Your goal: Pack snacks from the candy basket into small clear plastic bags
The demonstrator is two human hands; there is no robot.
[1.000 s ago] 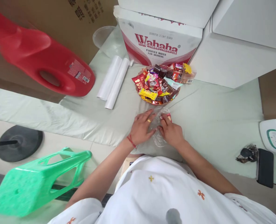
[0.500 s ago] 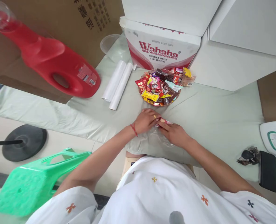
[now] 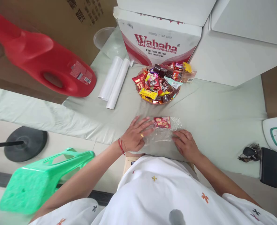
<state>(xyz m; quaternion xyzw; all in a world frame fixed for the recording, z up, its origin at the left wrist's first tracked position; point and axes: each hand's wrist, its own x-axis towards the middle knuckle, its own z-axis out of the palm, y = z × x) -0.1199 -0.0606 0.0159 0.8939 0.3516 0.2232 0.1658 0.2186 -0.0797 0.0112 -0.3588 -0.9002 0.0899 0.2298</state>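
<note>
A small red packet (image 3: pixel 162 122) lies on or in a clear plastic bag (image 3: pixel 160 136) near the table's front edge. My left hand (image 3: pixel 135 134) rests at the bag's left side with its fingers spread, the fingertips close to the packet. At the bag's right edge is my right hand (image 3: pixel 185 143), fingers apart and slightly bent, touching or nearly touching the plastic. Behind them stands a round dish (image 3: pixel 157 102) heaped with wrapped sweets (image 3: pixel 153 82).
Two white rolls (image 3: pixel 115 81) and a red jug (image 3: pixel 51 67) are at the left. A Wahaha box (image 3: pixel 157 40) stands behind the dish. Keys (image 3: pixel 249 153) and a phone (image 3: pixel 269 167) lie at the right. A green stool (image 3: pixel 32 184) is below left.
Both hands have moved apart and let go of the red packet, which now lies in full view with the bag spread flatter. The view has shifted slightly.
</note>
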